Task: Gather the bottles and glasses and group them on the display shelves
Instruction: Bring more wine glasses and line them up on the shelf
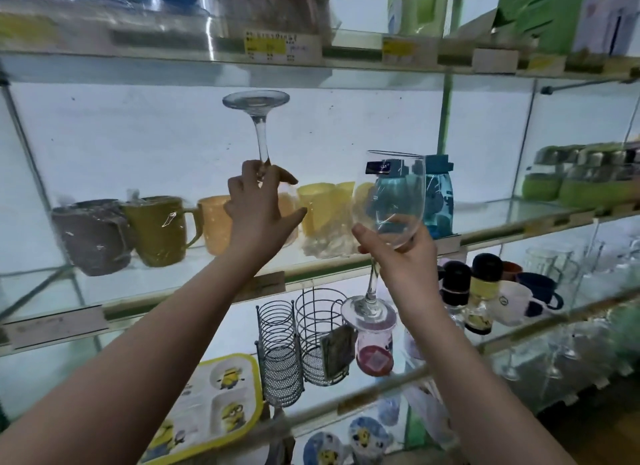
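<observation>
Right grip (401, 258) cupping upright clear wineglass (393, 194), left grip (258, 208) pinching inverted wineglass (257, 113) by stem

inverted glass (258, 118): clear, glossy
upright glass (391, 205): clear, glossy
shelf (156, 281): glass, smooth
wire holder (317, 364): metal wire w/ mesh

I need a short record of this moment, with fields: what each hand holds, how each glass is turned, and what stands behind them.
left hand: grips the inverted wine glass by its stem
inverted wine glass: foot on top, raised in front of the shelves
right hand: holds the upright wine glass under its bowl
upright wine glass: rim up, dark label near the rim
middle shelf: wrapped mugs and a blue bottle
placed: neither glass rests on a shelf yet
</observation>
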The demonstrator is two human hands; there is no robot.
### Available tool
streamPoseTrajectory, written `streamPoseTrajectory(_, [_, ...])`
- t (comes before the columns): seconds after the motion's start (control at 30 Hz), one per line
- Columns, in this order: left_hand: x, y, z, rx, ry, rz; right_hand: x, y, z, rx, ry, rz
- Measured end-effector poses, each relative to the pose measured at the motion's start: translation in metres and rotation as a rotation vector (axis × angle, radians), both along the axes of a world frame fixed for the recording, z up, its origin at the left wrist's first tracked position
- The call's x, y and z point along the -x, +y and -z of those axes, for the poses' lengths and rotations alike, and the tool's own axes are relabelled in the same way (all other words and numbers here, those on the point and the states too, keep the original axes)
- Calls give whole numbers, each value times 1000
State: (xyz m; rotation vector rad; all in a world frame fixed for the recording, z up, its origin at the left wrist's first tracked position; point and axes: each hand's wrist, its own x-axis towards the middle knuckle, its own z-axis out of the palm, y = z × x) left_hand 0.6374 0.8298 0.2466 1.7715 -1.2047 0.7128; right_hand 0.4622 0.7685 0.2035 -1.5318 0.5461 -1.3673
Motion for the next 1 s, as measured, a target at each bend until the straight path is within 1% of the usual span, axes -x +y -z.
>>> streamPoseTrajectory(0.13, [50,-7,-7,-23,-114,49,44,-13,-1,-4,-10,10])
streamPoseTrajectory(0.23, [100,-27,0,-32,-136,96,90,-27,1,8,-19,56])
streamPoseTrajectory(0.33, [153,-49,10,-44,-107,192,140,-38,2,-18,-36,67])
streamPoseTrajectory(0.4, [191,-65,17,-27,-88,258,175,-47,4,-39,-30,113])
streamPoseTrajectory(0.53, [270,-92,31,-29,34,347,251,-60,10,-67,-49,184])
streamPoseTrajectory(0.63, [329,-111,41,-26,44,416,310,-67,16,-91,-48,257])
streamPoseTrajectory(0.77, [395,-133,57,-86,77,513,370,-78,33,-136,-34,342])
streamPoseTrajectory(0.87, [429,-150,67,-125,89,582,404,-87,45,-163,-30,414])
streamPoseTrajectory(1.0, [463,-183,79,-152,46,640,438,-107,56,-195,-28,484])
